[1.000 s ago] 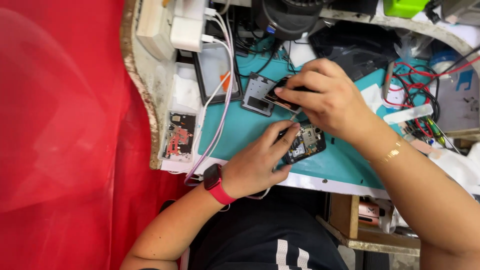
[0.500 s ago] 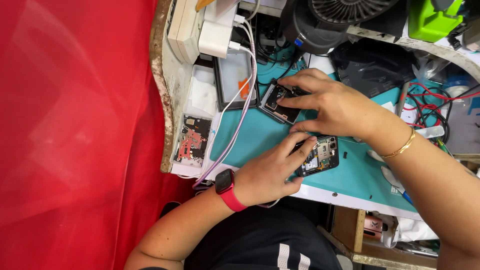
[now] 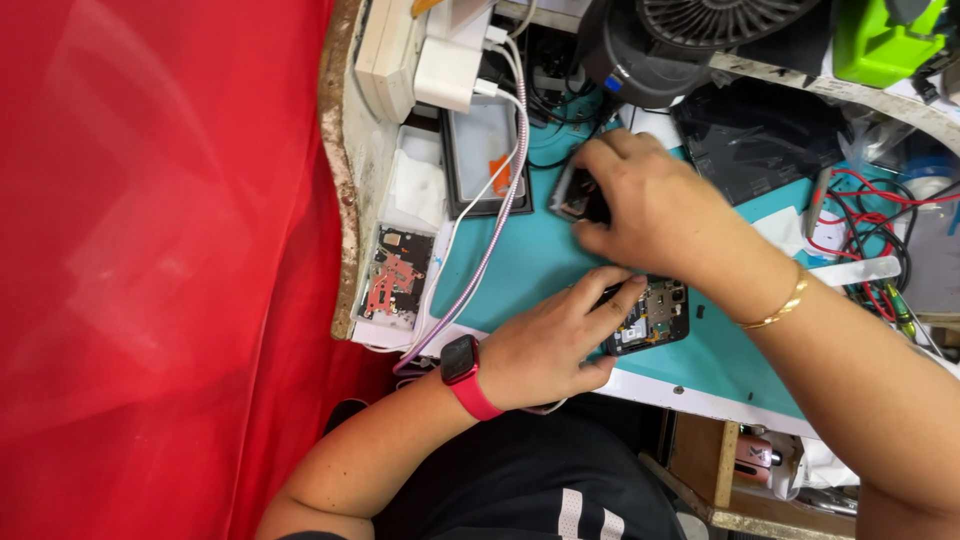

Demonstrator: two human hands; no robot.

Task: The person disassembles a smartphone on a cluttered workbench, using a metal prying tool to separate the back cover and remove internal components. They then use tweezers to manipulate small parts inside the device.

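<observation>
An opened phone (image 3: 650, 318) with its circuit board showing lies on the teal mat (image 3: 520, 265) near the front edge. My left hand (image 3: 545, 345), with a red watch on the wrist, grips the phone's left end. My right hand (image 3: 655, 205), with a gold bangle on the wrist, reaches further back and closes its fingers on a small dark part (image 3: 578, 195) on the mat. The palm hides most of that part.
A black tray (image 3: 480, 160) and a small parts tray with red bits (image 3: 392, 285) sit at the mat's left. A white charger (image 3: 450, 70) trails pink cables across the mat. There is a fan (image 3: 680, 40) at the back, tangled wires (image 3: 870, 215) at the right and red cloth (image 3: 160, 260) on the left.
My right hand has moved off the phone and further back onto the small dark part. My left hand stays on the phone. The view has shifted.
</observation>
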